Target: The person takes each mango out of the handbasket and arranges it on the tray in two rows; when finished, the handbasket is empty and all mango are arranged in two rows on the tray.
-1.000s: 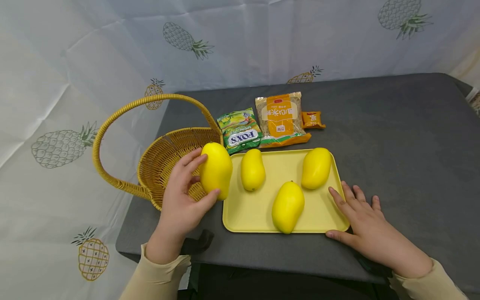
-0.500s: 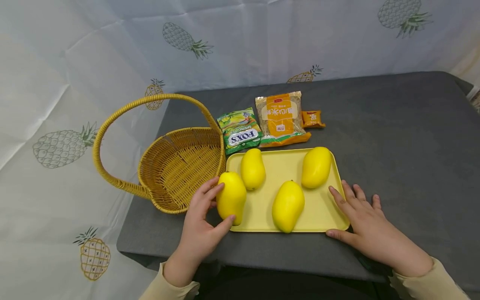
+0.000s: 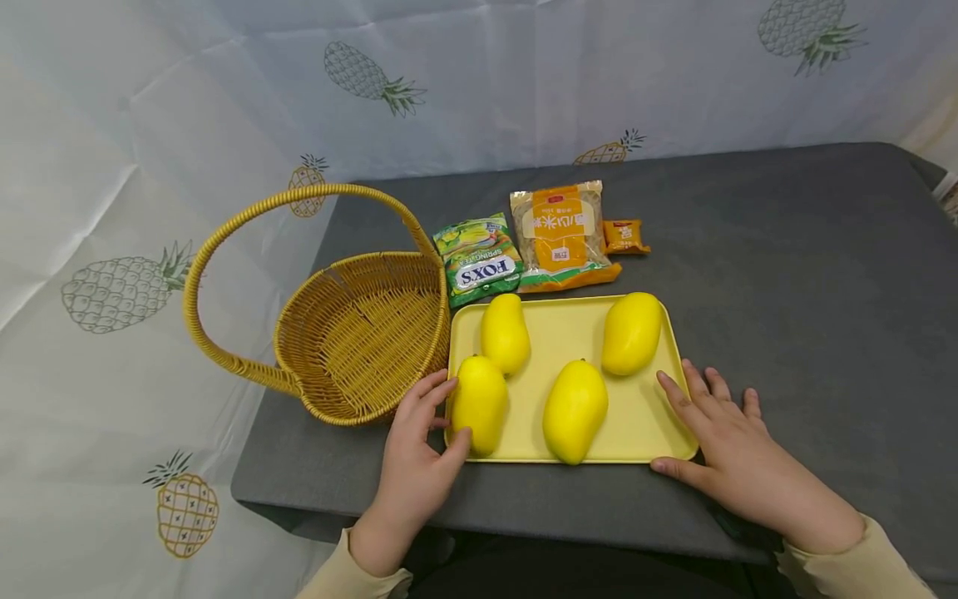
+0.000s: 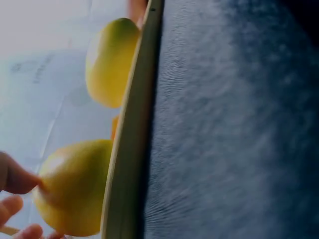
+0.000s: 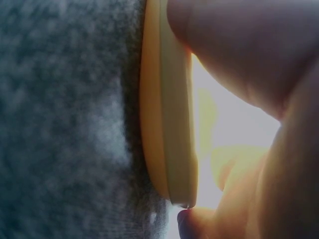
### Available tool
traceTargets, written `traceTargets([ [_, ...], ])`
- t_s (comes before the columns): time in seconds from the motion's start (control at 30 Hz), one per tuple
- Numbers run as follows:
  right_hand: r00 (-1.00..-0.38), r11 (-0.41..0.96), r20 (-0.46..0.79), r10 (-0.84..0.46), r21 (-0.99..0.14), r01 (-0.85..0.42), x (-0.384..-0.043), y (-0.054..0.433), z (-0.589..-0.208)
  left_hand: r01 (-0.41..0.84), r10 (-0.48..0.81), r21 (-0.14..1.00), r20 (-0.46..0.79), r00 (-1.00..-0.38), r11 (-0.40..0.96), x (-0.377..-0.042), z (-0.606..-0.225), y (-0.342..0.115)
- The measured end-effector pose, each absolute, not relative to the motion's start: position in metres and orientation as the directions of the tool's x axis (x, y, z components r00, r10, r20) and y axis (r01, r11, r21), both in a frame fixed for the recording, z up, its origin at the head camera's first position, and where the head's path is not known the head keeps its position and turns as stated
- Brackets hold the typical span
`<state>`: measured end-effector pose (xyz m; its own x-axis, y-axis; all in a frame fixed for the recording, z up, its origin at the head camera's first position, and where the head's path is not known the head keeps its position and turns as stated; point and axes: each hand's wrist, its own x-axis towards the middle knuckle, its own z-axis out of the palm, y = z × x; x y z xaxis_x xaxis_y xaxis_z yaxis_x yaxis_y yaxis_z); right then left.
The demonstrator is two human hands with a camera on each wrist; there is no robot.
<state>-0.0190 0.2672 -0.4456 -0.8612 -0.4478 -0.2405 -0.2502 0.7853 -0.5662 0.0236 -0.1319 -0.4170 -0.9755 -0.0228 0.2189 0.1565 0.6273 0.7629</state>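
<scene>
A yellow mango (image 3: 480, 405) lies at the left end of the pale yellow tray (image 3: 554, 320). Against its left side is my left hand (image 3: 415, 457), with relaxed fingertips right at its skin and the thumb by its lower end. In the left wrist view, the thumb (image 4: 20, 178) meets the mango (image 4: 75, 186) just above the tray's rim. Three more mangoes rest on the tray: one upper left (image 3: 505, 334), one at the lower middle (image 3: 575, 412), one upper right (image 3: 631, 334). My right hand (image 3: 729, 441) is spread at the tray's right edge, its fingers touching the rim.
Left of the tray stands a wicker basket (image 3: 288, 333) with a tall arched handle. Behind the tray lie a green candy bag (image 3: 479, 259), a larger orange-and-clear snack bag (image 3: 560, 237) and a small orange packet (image 3: 625, 237). A dark grey cloth (image 3: 808, 274) covers the table.
My left hand has carried the mango from beside the basket, down and to the right, onto the tray. Its fingers have loosened. My right hand has stayed in place.
</scene>
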Motion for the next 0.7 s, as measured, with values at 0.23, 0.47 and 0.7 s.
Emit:
traceTargets([
  [0.23, -0.862, 0.784, -0.236, -0.45, -0.567, -0.254, -0.0172, 0.2689, -0.4468, 0.077, -0.079, 0.765, 0.165, -0.983, 0.64, 0.0232, -0.4163, -0.1274],
  [0.47, -0.86, 0.781, -0.235, -0.452, -0.57, -0.255, -0.0166, 0.2692, -0.4472, 0.033, -0.087, 0.75, 0.12, -0.989, 0.661, 0.0261, -0.4191, -0.1282],
  [0.7, -0.858, 0.785, -0.249, -0.449, -0.569, -0.246, -0.0166, 0.2686, -0.4462, 0.062, -0.069, 0.736, 0.146, -0.987, 0.674, 0.0261, -0.4192, -0.1307],
])
